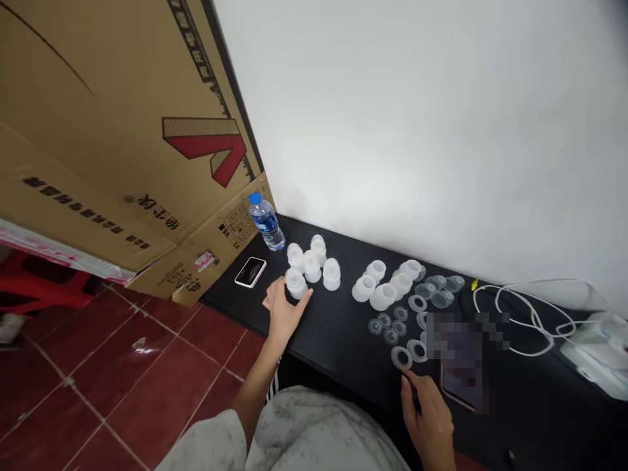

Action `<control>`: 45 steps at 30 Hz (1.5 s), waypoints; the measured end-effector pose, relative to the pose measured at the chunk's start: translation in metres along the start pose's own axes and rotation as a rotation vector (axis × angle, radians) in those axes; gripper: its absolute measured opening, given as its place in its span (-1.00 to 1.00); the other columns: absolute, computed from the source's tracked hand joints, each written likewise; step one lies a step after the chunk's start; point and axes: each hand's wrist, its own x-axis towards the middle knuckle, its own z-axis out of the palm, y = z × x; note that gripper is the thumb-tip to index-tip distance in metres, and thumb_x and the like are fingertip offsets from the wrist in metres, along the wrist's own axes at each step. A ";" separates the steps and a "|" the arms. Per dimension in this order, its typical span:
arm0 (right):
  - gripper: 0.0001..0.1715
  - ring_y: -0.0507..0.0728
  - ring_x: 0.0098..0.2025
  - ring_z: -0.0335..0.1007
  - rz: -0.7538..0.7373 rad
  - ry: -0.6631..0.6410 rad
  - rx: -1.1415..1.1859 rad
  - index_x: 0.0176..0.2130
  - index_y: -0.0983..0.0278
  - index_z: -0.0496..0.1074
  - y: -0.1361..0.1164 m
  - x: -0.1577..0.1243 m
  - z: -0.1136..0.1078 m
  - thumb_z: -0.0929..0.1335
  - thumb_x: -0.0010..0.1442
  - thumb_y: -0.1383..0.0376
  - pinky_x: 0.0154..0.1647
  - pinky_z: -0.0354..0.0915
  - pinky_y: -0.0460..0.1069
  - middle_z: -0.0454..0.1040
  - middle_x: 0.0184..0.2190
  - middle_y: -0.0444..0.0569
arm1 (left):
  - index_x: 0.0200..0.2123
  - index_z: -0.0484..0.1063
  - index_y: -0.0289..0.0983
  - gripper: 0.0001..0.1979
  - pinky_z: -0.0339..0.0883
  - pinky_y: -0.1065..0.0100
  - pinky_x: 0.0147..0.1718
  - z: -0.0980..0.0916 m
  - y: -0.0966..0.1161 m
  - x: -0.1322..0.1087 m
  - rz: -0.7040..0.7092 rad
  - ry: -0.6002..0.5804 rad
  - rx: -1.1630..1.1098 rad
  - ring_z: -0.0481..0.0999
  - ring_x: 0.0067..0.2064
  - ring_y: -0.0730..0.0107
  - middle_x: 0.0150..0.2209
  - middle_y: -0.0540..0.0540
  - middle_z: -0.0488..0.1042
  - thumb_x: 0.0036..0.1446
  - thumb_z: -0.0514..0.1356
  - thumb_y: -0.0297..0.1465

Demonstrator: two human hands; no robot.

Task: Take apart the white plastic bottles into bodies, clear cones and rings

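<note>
My left hand (286, 315) has its thumb and fingers spread around the nearest white plastic assembly (296, 285), which stands upright on the black table (333, 340). Several similar assemblies (331, 275) stand just behind and beside it. Near the table's front edge, my right hand (426, 412) has its fingertips at the nearest translucent ring (401, 358); its fingers are bent close together. More rings (417, 303) and small clear discs (391, 335) lie beyond it. White hollow cups (383, 296) form a group in the middle, with clear caps (442, 299) to their right.
A water bottle (266, 222) and a white-framed device (250, 271) are at the table's left end, beside a large cardboard box (98, 131). A phone (461, 383), partly blurred, lies right of the rings. White cables (532, 327) and a white device (598, 353) are farther right.
</note>
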 end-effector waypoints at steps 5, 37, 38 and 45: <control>-0.74 0.24 -0.36 0.67 -0.039 0.117 0.018 0.07 0.17 0.62 -0.012 0.002 -0.002 0.37 0.49 0.36 -0.30 0.59 0.11 0.71 -0.28 0.04 | 0.13 0.45 -0.18 -0.66 0.37 -0.03 0.17 -0.004 0.020 -0.036 0.270 -0.043 -0.124 0.61 0.14 -0.05 0.09 -0.23 0.60 0.35 0.35 -0.25; -0.44 0.02 -0.46 0.38 0.609 0.120 1.096 0.17 0.07 0.33 -0.009 0.092 -0.038 0.53 0.36 -0.05 -0.39 0.43 -0.02 0.63 0.00 0.01 | -0.13 0.56 -0.44 -0.37 0.27 0.50 -0.70 0.022 0.080 -0.101 -0.624 -1.510 -1.364 0.56 -0.60 0.35 -0.49 -0.20 0.62 0.45 0.14 0.10; -0.42 0.02 -0.46 0.38 0.612 0.123 1.088 0.17 0.07 0.32 -0.009 0.092 -0.040 0.54 0.35 -0.04 -0.38 0.43 -0.02 0.64 -0.02 0.01 | -0.03 0.54 -0.42 -0.42 0.33 0.50 -0.66 0.020 0.082 -0.102 -0.583 -1.451 -1.361 0.60 -0.55 0.33 -0.42 -0.21 0.65 0.45 0.19 0.06; -0.60 0.11 -0.41 0.46 0.521 -0.300 0.738 -0.04 0.18 0.48 -0.018 0.089 -0.061 0.35 0.53 -0.08 -0.39 0.32 -0.03 0.54 -0.40 -0.12 | 0.31 0.37 -0.26 -0.41 0.40 0.52 -0.64 0.014 0.079 -0.107 -0.389 -1.246 -1.289 0.63 -0.42 0.32 -0.23 -0.19 0.65 0.43 0.27 -0.01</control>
